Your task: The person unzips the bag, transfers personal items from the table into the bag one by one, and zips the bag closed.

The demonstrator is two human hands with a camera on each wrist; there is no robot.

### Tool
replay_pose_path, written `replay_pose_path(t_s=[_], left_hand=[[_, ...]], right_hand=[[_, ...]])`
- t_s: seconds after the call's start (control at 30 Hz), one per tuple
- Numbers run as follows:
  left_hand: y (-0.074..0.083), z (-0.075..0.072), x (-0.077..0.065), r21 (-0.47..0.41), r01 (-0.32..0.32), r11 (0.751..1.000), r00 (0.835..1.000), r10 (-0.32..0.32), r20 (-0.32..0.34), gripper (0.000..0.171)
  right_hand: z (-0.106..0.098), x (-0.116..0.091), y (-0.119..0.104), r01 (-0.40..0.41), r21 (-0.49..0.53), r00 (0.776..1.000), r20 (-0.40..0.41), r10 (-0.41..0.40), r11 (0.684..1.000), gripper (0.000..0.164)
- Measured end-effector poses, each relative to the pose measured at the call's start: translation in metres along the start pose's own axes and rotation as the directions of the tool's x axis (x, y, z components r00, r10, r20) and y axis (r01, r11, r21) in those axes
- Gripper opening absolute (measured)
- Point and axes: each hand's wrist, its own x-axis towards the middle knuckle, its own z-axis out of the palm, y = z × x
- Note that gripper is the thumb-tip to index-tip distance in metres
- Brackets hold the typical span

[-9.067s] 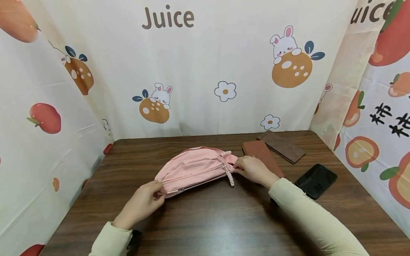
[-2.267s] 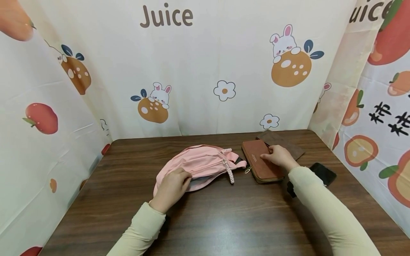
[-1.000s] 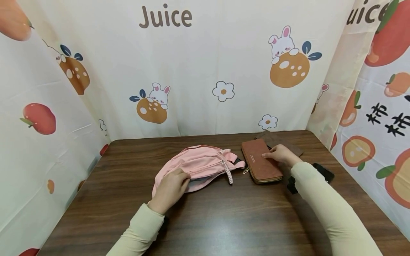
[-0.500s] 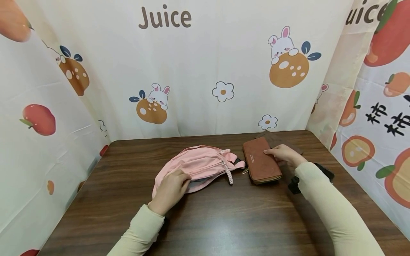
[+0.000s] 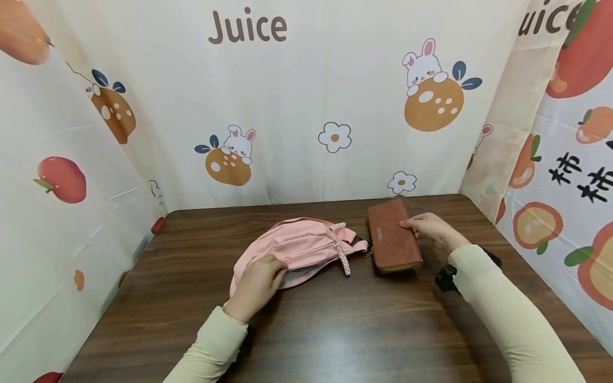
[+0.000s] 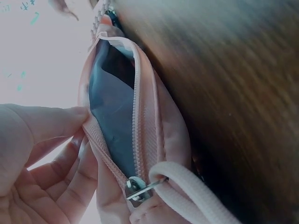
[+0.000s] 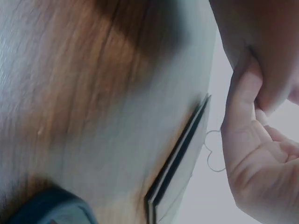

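Observation:
A pink waist bag (image 5: 299, 242) lies on the table with its front zipper partly undone. My left hand (image 5: 257, 284) pinches the upper edge of that opening between thumb and fingers. The left wrist view shows the grey lining (image 6: 114, 112) inside the gap, and the zipper slider (image 6: 136, 189) with its pink cord pull at the near end. To the bag's right, my right hand (image 5: 436, 231) pinches a brown zip-around wallet (image 5: 392, 239) by its right edge, thumb on top. The wallet is tilted, its zipped lower end facing me and close beside the bag's strap end.
Behind the wallet and right hand lies a flat dark brown folder-like item (image 7: 175, 163), mostly hidden in the head view. A dark rounded corner, apparently the phone (image 7: 53, 210), shows near the right wrist. A printed curtain (image 5: 287, 96) encloses the wooden table (image 5: 325, 340) at the back and sides.
From the bag lying zipped with both hands at its ends, its opening now gapes. My right hand has moved to the wallet, taken hold and tilted it up slightly. The left hand stays still lately.

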Motion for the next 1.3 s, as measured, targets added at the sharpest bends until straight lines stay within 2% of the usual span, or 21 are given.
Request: replay_pose_path(t_s=[0.3,0.57,0.8,0.97,1.13,1.3], left_hand=[[0.0,-0.001,0.0,-0.003,0.001,1.0,1.0,-0.001,-0.005,0.008],[-0.001,0.0,-0.001,-0.002,-0.007,1.0,1.0,0.007,-0.016,0.008],[-0.002,0.0,-0.001,-0.014,0.003,1.0,1.0,-0.003,-0.016,0.007],[-0.001,0.0,0.0,-0.022,0.004,1.0,1.0,-0.004,-0.024,0.008],[-0.001,0.0,0.0,-0.031,0.002,1.0,0.999,-0.004,-0.039,0.007],[0.001,0.0,0.002,-0.043,0.004,0.999,0.999,-0.006,-0.053,0.007]], right_hand=[[0.003,-0.015,-0.019,0.072,0.143,0.997,-0.01,-0.071,0.987,0.055],[0.014,-0.028,-0.033,0.094,0.244,0.995,0.0,-0.097,0.965,0.056],[0.029,-0.04,-0.039,0.101,0.331,0.992,0.039,-0.12,0.938,0.035],[0.044,-0.049,-0.041,0.103,0.345,0.987,0.084,-0.14,0.933,0.035],[0.059,-0.053,-0.039,0.092,0.348,0.983,0.117,-0.14,0.933,0.026],[0.073,-0.057,-0.037,0.079,0.336,0.978,0.156,-0.138,0.939,0.029]])
